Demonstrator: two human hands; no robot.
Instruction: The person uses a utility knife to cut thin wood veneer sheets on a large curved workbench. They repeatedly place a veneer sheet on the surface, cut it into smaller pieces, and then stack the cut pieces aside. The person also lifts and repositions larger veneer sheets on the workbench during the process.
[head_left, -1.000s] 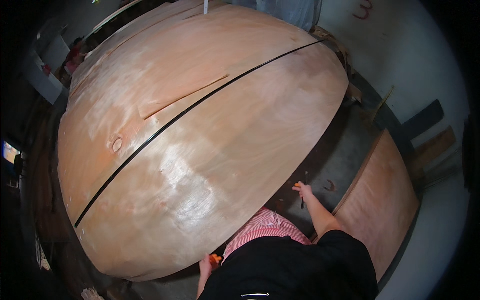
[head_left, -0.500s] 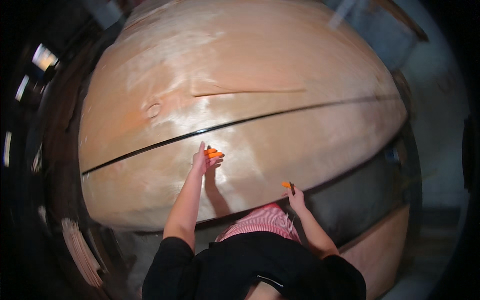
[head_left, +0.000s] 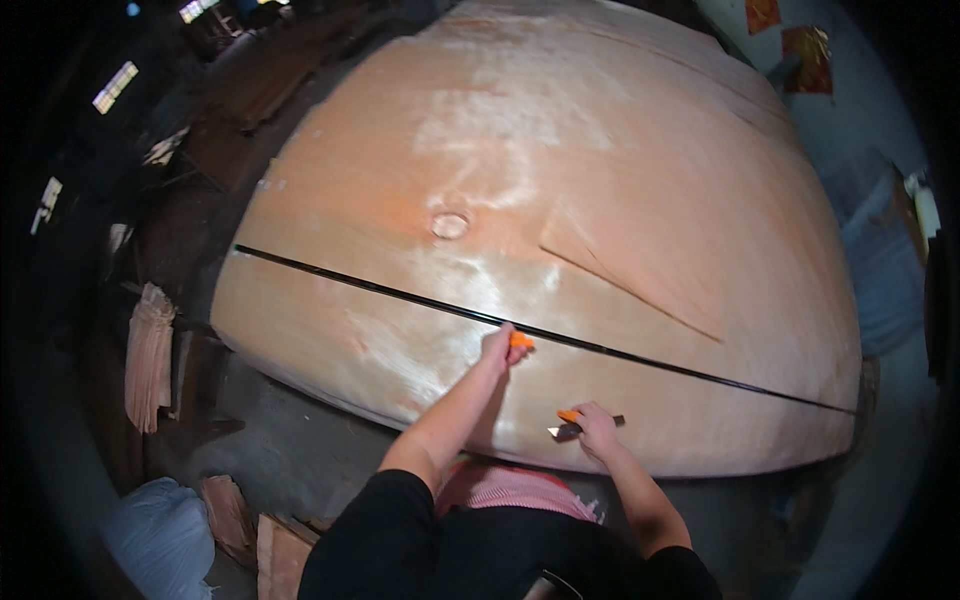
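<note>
A broad sheet of pale wood veneer (head_left: 640,230) spreads before me, with a knot and a long split in it. Across its near part lies a long, thin black strip (head_left: 400,293). My left hand (head_left: 500,347) is at the strip's near edge, fingers curled and thumb on it; orange covers sit on some fingertips. In my right hand (head_left: 597,428), lower and to the right, is a utility knife (head_left: 568,432) with a dark handle, its bright blade pointing left above the veneer. Orange shows on that hand's fingers too.
Bundled veneer strips (head_left: 150,360) stand at the left. Near the lower left are a pale blue-grey plastic bag (head_left: 165,535) and wood pieces (head_left: 282,560). The veneer's near edge (head_left: 330,398) runs in front of my body. A bluish covered shape (head_left: 890,260) stands at the right.
My view has turned, so the strip now slants down to the right. My left hand has gone from open above the veneer to the strip. My right hand with the knife has come over the veneer.
</note>
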